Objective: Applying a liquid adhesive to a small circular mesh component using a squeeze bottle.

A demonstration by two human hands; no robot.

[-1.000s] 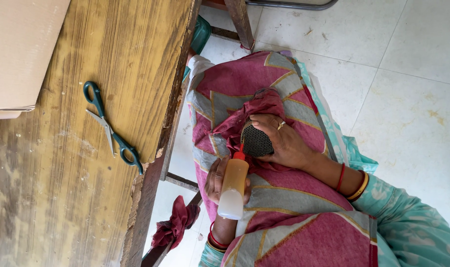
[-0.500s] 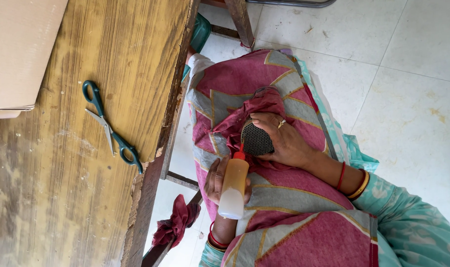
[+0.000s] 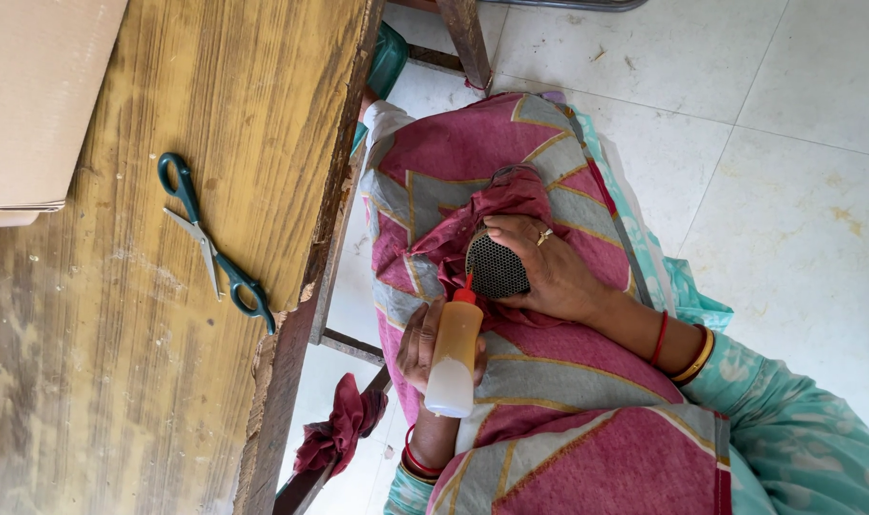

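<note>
**Glue bottle in one hand, mesh piece in the other, all on my lap**

So I was sitting at the wooden table (image 3: 167, 381) with everything on my lap, off the table's edge. My left hand (image 3: 417, 345) was wrapped around the squeeze bottle (image 3: 453, 355), the one with amber liquid and a red nozzle. The nozzle tip sat right at the rim of the black mesh piece (image 3: 496, 267). My right hand (image 3: 549, 272) was closed over that mesh piece, fingers curled along its far side, pinning it against a bunch of maroon cloth (image 3: 492, 205) tucked around it.

My lap was covered by patterned pink and grey fabric (image 3: 568, 381), so both hands rested on that, just beside the table. My right hand hid a good part of the mesh, and the bottle covered most of my left palm.

On the table, the green-handled scissors (image 3: 215, 250) lay shut near the edge, well apart from my hands. A cardboard box (image 3: 34, 105) sat at the table's far corner. Another maroon cloth flower (image 3: 339, 434) hung off the frame under the table.
</note>
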